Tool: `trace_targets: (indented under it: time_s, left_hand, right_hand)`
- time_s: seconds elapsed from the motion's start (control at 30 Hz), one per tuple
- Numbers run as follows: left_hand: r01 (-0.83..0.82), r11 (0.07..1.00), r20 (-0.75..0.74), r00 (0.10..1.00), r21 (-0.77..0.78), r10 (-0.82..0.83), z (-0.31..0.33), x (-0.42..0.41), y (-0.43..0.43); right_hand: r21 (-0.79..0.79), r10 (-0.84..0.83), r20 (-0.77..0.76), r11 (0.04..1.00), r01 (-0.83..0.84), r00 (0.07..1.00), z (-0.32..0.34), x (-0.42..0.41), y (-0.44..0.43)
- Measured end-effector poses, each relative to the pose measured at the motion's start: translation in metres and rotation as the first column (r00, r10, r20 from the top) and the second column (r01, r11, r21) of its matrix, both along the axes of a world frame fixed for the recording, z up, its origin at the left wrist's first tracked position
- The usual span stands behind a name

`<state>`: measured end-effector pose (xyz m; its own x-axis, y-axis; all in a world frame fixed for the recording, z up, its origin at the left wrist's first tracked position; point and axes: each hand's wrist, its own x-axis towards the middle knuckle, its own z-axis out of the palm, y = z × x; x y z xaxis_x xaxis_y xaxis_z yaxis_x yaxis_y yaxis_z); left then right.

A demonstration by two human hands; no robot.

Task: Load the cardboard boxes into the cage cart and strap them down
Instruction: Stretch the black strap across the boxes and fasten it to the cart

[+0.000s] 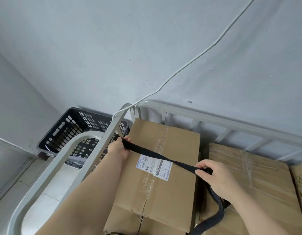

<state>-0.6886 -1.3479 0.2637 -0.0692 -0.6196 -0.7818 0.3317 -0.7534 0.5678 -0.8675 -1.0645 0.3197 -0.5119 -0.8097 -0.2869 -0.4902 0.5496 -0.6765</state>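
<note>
A tall cardboard box (163,197) with a white shipping label stands inside the grey cage cart (214,116). To its right lies a lower taped box (258,180). A black strap (157,154) stretches across the top of the tall box. My left hand (118,148) grips the strap's end at the box's left edge, beside the cart's side rail. My right hand (214,177) pinches the strap at the box's right edge. From there the strap hangs down between the two boxes toward the bottom of the view.
A black slotted plastic crate (65,129) sits on the floor left of the cart, against the wall. A white cable (194,60) runs down the wall to the cart's corner. The curved grey cart handle (50,170) arcs at the lower left. Part of a third box (301,182) shows at the far right.
</note>
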Motion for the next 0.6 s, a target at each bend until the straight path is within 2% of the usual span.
trace_targets:
  time_s: [0.33, 0.47, 0.6]
  left_hand:
    - [0.071, 0.997, -0.109, 0.992, 0.03, -0.067, -0.009, -0.018, 0.012]
    - [0.218, 0.975, -0.151, 0.966, 0.033, -0.211, 0.013, -0.034, 0.049]
    - [0.28, 0.96, -0.173, 0.946, 0.01, -0.274, 0.043, -0.049, 0.099]
  right_hand:
    - [0.039, -0.034, 0.026, 0.999, 0.033, 0.999, -0.016, -0.018, 0.02]
    - [0.068, -0.03, 0.02, 0.997, 0.028, 0.999, -0.009, -0.019, 0.039]
    - [0.067, -0.055, -0.02, 0.996, 0.057, 0.998, 0.013, -0.028, 0.076]
